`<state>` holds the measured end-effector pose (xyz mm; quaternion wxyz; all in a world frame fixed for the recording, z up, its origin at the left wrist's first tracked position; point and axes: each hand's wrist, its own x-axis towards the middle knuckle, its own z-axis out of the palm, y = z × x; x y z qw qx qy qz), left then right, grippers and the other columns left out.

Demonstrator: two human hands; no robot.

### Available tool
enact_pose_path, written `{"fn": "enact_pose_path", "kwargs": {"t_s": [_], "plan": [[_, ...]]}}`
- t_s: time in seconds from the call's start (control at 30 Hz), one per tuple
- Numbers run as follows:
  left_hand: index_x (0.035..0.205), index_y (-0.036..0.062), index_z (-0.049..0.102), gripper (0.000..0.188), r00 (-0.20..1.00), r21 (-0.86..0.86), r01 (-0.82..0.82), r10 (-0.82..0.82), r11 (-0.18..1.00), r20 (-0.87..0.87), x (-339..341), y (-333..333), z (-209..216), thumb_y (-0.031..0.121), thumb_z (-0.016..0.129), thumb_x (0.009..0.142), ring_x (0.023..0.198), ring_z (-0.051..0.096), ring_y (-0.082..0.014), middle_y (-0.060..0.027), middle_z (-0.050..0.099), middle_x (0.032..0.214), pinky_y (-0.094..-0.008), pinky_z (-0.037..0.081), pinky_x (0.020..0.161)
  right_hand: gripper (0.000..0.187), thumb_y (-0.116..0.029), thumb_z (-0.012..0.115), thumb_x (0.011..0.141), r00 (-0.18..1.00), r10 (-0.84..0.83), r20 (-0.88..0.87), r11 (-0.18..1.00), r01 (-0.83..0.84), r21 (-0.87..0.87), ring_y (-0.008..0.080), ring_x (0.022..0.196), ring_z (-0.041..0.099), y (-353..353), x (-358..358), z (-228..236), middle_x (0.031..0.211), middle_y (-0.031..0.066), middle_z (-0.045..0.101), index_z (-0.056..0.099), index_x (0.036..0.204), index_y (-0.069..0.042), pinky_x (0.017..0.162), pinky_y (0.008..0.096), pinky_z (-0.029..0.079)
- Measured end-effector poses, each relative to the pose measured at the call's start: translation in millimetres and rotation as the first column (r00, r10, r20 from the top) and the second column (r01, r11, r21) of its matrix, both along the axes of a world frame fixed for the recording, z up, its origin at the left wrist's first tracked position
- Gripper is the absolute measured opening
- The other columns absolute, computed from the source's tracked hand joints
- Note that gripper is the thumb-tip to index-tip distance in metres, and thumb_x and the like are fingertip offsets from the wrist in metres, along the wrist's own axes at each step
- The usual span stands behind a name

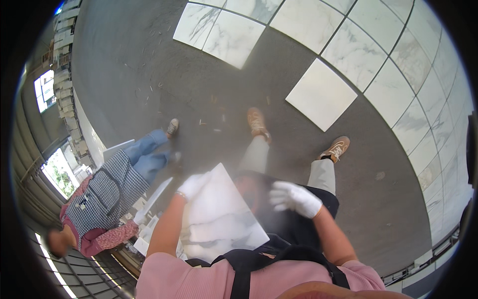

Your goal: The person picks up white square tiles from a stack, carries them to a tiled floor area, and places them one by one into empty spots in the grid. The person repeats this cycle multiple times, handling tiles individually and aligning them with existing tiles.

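From my head, the fisheye looks down over my left hand and right hand (both near) toward the grey floor.

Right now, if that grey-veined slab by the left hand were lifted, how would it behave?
The grey-veined slab looks stiff: its edges run straight beyond the left hand. Its marble-like veining suggests it's probably heavy for its size. Its bare corners could chip if knocked.

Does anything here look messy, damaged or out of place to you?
Yes, mildly: small scraps litter the grey floor, untidy beside the neatly gridded tiles. One nearly plain white tile juts out from that grid. The grey-veined tile in the left hand shows no obvious damage.
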<state>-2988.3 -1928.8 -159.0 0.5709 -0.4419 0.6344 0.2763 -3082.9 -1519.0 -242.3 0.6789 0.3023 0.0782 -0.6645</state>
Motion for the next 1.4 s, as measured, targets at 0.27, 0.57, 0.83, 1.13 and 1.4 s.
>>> {"fn": "enact_pose_path", "kwargs": {"t_s": [0.27, 0.57, 0.83, 1.13, 1.4], "plan": [[0.132, -0.0047, 0.062, 0.081, 0.973, -0.15, -0.016, -0.019, 0.989, -0.228, -18.6, -7.2, -33.8, 0.067, 0.042, 0.1, 0.126, 0.058, -0.0276, -0.0201, 0.066, 0.132, -0.0353, 0.041, 0.108, 0.056, -0.024, 0.072, 0.093, 0.996, -0.066, -0.068, 0.998, 0.065, -0.004, 0.0219, 0.116, 0.062, -47.4, 31.8, 117.8, 0.13, 0.0102, 0.062, 0.052, 0.14, 0.0, 0.101, 0.0365, 0.049], [0.136, -0.0047, 0.06, 0.065, 0.865, -0.163, -0.293, 0.189, 0.942, -0.466, -77.8, 2.2, -100.3, 0.051, 0.05, 0.104, 0.127, 0.057, -0.0236, -0.0144, 0.063, 0.138, -0.034, 0.039, 0.11, 0.036, -0.005, 0.07, 0.086, 0.962, -0.171, -0.215, 0.841, 0.256, 0.477, 0.0203, 0.089, 0.07, -62.0, 22.7, 19.0, 0.104, 0.0086, 0.069, 0.062, 0.12, 0.001, 0.082, 0.0355, 0.058], [0.133, 0.0015, 0.063, 0.047, 0.554, 0.419, -0.658, 0.779, 0.626, -0.295, -57.4, -15.2, -139.0, 0.034, 0.065, 0.1, 0.118, 0.062, -0.0204, -0.0086, 0.067, 0.131, -0.0368, 0.048, 0.104, 0.034, 0.001, 0.069, 0.078, 0.918, -0.225, -0.327, 0.882, 0.335, 0.332, 0.0185, 0.083, 0.071, -36.2, 14.6, -42.9, 0.097, 0.0079, 0.071, 0.067, 0.111, 0.003, 0.076, 0.0347, 0.06], [0.132, -0.0034, 0.062, 0.048, 0.573, 0.365, -0.583, 0.686, 0.726, -0.449, 13.1, -76.2, -185.5, 0.034, 0.063, 0.101, 0.117, 0.062, -0.0195, -0.0099, 0.067, 0.13, -0.034, 0.046, 0.104, 0.016, 0.0, 0.074, 0.074, 0.863, -0.238, -0.446, 0.845, 0.41, 0.342, 0.0193, 0.076, 0.07, -80.9, 44.7, -106.2, 0.084, 0.0063, 0.072, 0.07, 0.09, -0.002, 0.076, 0.0343, 0.058], [0.114, -0.0003, 0.072, 0.072, 0.827, -0.369, -0.22, -0.028, 0.903, -0.562, 3.9, -78.5, -253.7, 0.062, 0.04, 0.099, 0.116, 0.061, -0.0423, -0.0258, 0.068, 0.12, -0.0458, 0.044, 0.103, 0.038, 0.0, 0.074, 0.073, 0.788, -0.178, -0.59, 0.728, 0.509, 0.46, 0.0201, 0.082, 0.07, -144.2, 33.7, -189.0, 0.093, 0.0084, 0.071, 0.065, 0.111, 0.0, 0.078, 0.0354, 0.059]]}}
